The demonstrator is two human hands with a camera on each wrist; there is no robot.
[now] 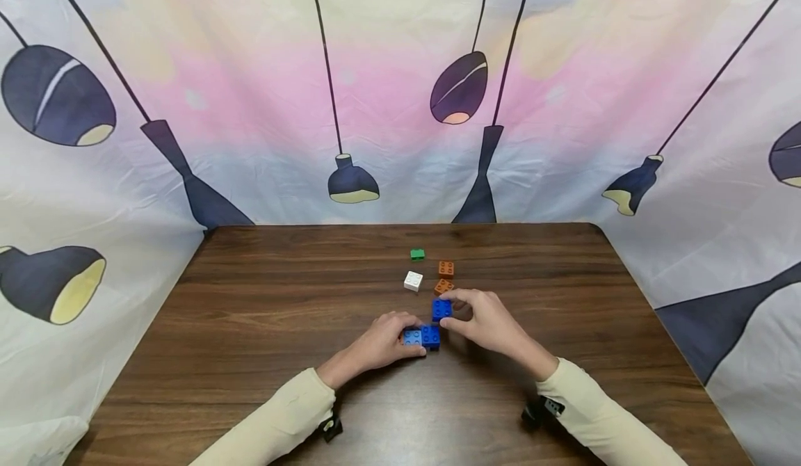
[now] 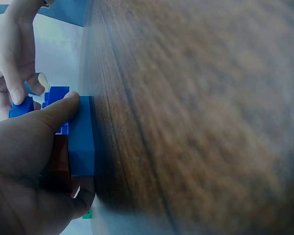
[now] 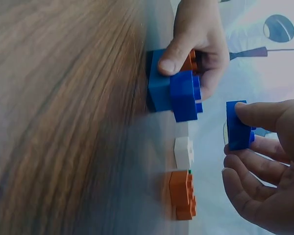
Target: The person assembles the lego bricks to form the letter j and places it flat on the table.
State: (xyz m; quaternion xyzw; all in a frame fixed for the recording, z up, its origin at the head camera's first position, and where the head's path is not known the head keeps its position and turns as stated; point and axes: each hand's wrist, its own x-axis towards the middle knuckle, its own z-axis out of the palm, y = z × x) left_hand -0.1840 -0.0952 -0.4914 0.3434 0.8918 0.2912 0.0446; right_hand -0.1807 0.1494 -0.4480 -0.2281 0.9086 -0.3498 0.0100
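My left hand point(image 1: 386, 341) grips a light blue toy brick point(image 3: 159, 90) resting on the table, thumb on its near side. A dark blue brick point(image 3: 183, 96) is joined to the top of it and juts past its right end. An orange brick point(image 2: 59, 164) also sits on the light blue one, partly hidden by the left hand. Between thumb and fingers, my right hand point(image 1: 491, 321) pinches another dark blue brick point(image 1: 441, 309), studs up. That brick is held above the table, apart from the joined bricks, slightly beyond them and to the right.
Beyond the hands on the brown wooden table point(image 1: 281, 299) lie a white brick point(image 1: 413, 281), a green brick point(image 1: 417, 254) and two orange bricks, one farther point(image 1: 446, 268) and one nearer point(image 1: 443, 286). A cloth printed with lamps point(image 1: 400, 104) hangs behind the table.
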